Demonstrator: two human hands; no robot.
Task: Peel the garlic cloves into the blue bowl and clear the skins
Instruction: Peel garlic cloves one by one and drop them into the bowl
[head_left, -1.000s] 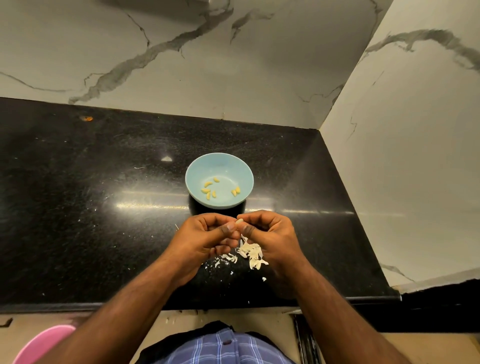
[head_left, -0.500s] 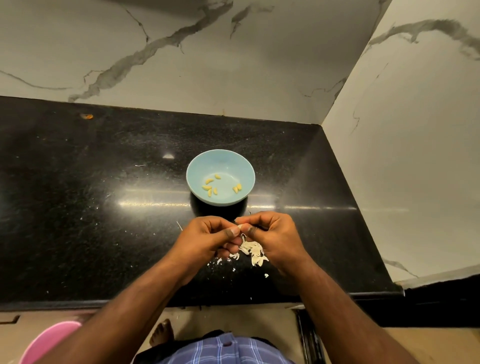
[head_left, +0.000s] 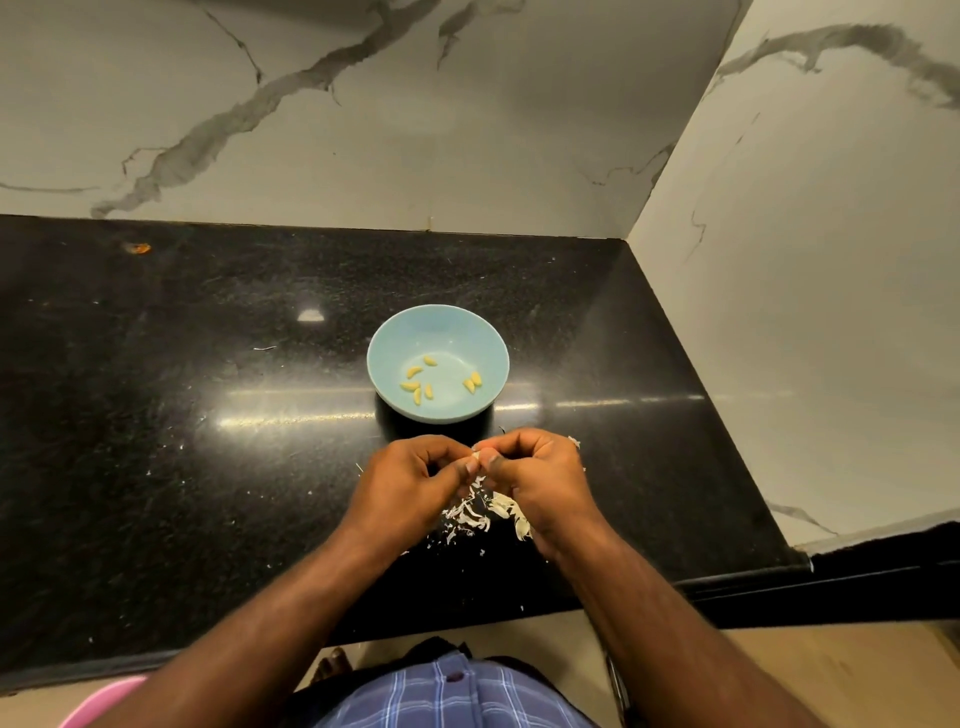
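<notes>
A light blue bowl (head_left: 389, 343) stands on the black counter (head_left: 156, 415), holding several peeled yellowish garlic cloves (head_left: 415, 387). Just in front of the bowl, my left hand (head_left: 410, 480) and my right hand (head_left: 535, 475) meet fingertip to fingertip, together pinching a small garlic clove (head_left: 475, 456) that is mostly hidden by the fingers. Under the hands lies a loose pile of white garlic skins (head_left: 480, 512) on the counter, partly covered by my right hand.
Marble walls close the counter at the back and right (head_left: 779, 312). Small skin flecks are scattered around the pile and near the front edge (head_left: 522, 607). A pink container (head_left: 98, 701) sits below the counter at lower left. An orange speck (head_left: 139, 248) lies far left.
Both hands stay together on the clove with only slight finger shifts. The view has tilted a little; bowl and skin pile have not moved.
</notes>
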